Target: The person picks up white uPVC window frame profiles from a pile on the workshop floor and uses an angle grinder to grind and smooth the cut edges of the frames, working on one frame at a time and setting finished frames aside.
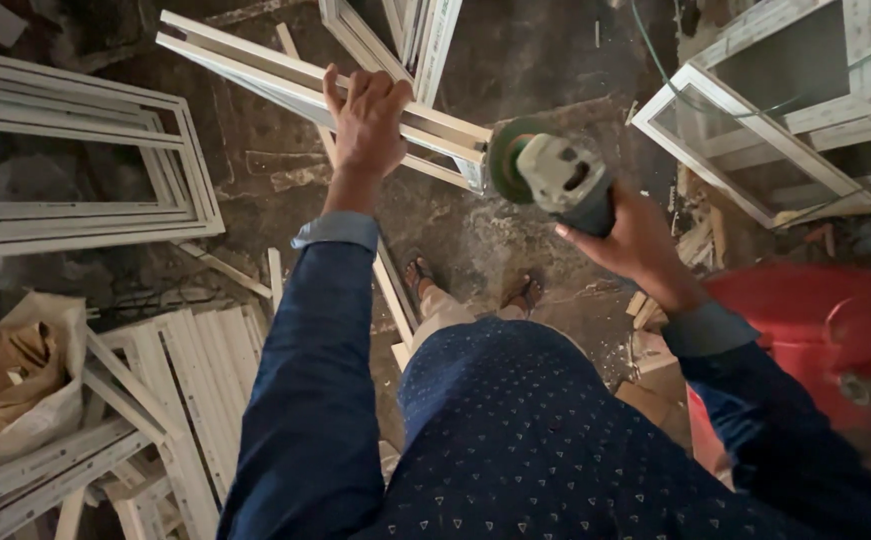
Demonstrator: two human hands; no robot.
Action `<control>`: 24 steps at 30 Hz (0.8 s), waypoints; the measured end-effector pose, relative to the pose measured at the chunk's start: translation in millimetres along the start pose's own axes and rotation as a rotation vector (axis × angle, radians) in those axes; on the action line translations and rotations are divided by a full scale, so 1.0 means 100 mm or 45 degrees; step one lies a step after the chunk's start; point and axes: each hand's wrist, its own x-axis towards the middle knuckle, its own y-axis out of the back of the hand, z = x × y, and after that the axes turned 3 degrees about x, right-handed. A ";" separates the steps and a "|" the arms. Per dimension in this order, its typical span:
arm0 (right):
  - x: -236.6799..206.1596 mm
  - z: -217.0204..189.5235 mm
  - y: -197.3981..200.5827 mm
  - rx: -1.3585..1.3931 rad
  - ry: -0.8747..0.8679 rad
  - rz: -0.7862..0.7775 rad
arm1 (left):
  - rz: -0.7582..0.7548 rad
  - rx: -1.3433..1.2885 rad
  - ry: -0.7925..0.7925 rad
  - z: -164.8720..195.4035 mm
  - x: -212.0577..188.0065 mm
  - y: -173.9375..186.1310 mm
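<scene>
1. A white window-frame profile runs slantwise from the far left toward the centre of the view, held up above the floor; its cut end sits just beside the green disc of an angle grinder.
2. The left hand lies across the profile with its fingers curled over the far edge, gripping it.
3. The right hand is wrapped around the dark body of the angle grinder, whose pale gear head and disc point left toward the profile's end. Whether the disc touches the profile cannot be told.
4. Both arms wear dark blue sleeves, and the shirt is blue with small pale marks. Two sandalled feet stand on the dark floor below the profile.
5. Far left, a stack of white frames lies flat on the floor.
6. Near left, a pile of white offcuts sits beside a crumpled tan sack.
7. Far right, more white frames lean together, some glazed.
8. Near right, a red tub stands close to the right arm.
</scene>
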 end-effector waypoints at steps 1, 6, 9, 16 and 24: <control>0.01 -0.07 0.02 -0.040 0.008 -0.023 | 0.003 -0.003 -0.001 0.00 0.00 0.00; 0.11 -0.30 0.13 -0.160 -0.045 -0.094 | -0.030 -0.031 0.012 0.01 -0.01 0.02; 0.16 -0.27 0.15 -0.205 -0.094 -0.119 | -0.014 0.013 -0.005 0.01 -0.01 0.02; 0.18 0.23 0.04 -0.048 -0.071 -0.015 | -0.044 -0.019 0.008 0.03 0.00 0.02; -0.13 0.40 -0.52 0.327 -0.020 0.049 | -0.008 0.001 0.000 0.00 -0.05 0.00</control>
